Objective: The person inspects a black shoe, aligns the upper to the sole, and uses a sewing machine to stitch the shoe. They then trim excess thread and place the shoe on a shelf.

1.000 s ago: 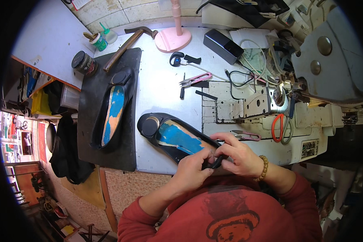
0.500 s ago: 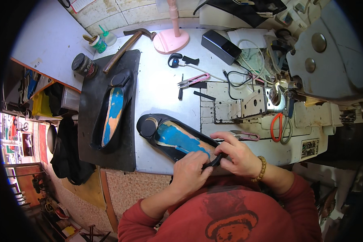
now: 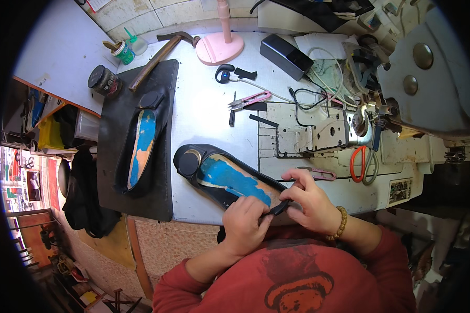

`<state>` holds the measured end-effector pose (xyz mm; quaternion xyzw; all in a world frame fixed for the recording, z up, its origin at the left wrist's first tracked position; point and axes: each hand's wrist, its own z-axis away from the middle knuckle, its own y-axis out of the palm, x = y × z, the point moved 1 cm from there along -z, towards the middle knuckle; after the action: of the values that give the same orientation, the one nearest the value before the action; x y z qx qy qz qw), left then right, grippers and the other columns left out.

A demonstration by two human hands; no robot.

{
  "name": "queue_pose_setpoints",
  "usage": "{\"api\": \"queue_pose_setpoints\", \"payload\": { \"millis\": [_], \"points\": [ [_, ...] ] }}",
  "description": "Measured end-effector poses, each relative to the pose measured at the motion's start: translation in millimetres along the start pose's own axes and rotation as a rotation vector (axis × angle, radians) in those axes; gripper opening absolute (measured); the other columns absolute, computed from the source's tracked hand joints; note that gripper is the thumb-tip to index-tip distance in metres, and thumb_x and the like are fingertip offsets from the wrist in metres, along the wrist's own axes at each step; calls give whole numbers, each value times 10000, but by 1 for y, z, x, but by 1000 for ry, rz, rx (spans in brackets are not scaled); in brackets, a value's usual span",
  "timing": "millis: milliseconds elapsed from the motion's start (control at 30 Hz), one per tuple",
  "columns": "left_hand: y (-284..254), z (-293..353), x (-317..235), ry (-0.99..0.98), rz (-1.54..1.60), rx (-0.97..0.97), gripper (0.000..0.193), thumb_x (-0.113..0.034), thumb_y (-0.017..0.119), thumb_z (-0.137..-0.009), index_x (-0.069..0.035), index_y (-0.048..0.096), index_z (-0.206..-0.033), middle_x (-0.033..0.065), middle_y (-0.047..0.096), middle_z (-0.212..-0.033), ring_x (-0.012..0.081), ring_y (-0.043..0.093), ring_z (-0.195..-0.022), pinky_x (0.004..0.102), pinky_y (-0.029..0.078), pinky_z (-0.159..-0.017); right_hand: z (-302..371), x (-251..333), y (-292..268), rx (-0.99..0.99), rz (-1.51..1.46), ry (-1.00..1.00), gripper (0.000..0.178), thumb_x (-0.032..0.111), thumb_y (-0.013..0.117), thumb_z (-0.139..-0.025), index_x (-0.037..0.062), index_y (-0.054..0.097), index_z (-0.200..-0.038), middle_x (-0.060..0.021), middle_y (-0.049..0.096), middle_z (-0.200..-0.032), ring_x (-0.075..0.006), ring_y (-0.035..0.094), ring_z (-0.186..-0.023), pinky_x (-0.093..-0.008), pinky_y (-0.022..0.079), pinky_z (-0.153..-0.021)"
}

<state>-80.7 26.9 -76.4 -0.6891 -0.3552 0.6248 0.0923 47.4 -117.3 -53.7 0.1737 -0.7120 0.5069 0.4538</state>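
A black flat shoe (image 3: 230, 180) with a round ornament on its toe lies on the white table, its inner sole patched blue and tan. Its heel end points toward me. Fingers of my left hand (image 3: 245, 221) close on the near side of the heel rim. My right hand (image 3: 310, 203) pinches the back edge of the heel between thumb and fingers, the index finger bent above it. Both hands hide part of the heel. The matching black shoe (image 3: 143, 141) rests on a black mat to the left, touched by neither hand.
A hammer (image 3: 156, 60) lies across the far edge of the black mat (image 3: 109, 151), beside a dark jar (image 3: 104, 81). Pink-handled thread snips (image 3: 249, 100) lie beyond the shoe. A sewing machine (image 3: 423, 78) and red-handled scissors (image 3: 357, 164) are at the right.
My hands keep their hold on the heel, with only slight finger shifts. The whole view has shifted a little; the shoes lie as before.
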Motion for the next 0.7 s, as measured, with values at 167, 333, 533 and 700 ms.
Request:
{"api": "queue_pose_setpoints", "payload": {
  "millis": [167,333,533,700],
  "points": [
    [13,12,11,316,-201,-255,145,-62,694,-661,-117,624,-776,9,616,-782,200,582,-712,368,506,-726,11,-1,8,-65,185,-141,330,-28,719,-627,67,619,-928,-125,510,-1072,-259,589,-823,-341,513,-685],
    [15,18,20,433,-268,-323,84,-88,663,-704,-146,615,-741,-26,614,-791,147,595,-771,357,504,-901,9,2,17,-157,289,-286,283,6,741,-599,67,628,-851,-122,575,-1042,-248,603,-713,-315,495,-577],
    [13,17,28,520,-274,-314,92,-110,664,-716,-165,636,-783,-39,610,-802,127,587,-795,364,468,-961,7,2,19,-107,424,-290,131,51,675,-686,65,591,-785,-67,658,-995,-185,586,-602,-298,458,-512],
    [14,19,38,507,-219,-307,132,-113,655,-731,-157,652,-854,-34,624,-831,135,593,-821,388,451,-984,11,-11,24,-166,365,-381,263,29,692,-596,66,570,-826,-86,648,-951,-200,555,-574,-316,424,-485]
  ]
}}
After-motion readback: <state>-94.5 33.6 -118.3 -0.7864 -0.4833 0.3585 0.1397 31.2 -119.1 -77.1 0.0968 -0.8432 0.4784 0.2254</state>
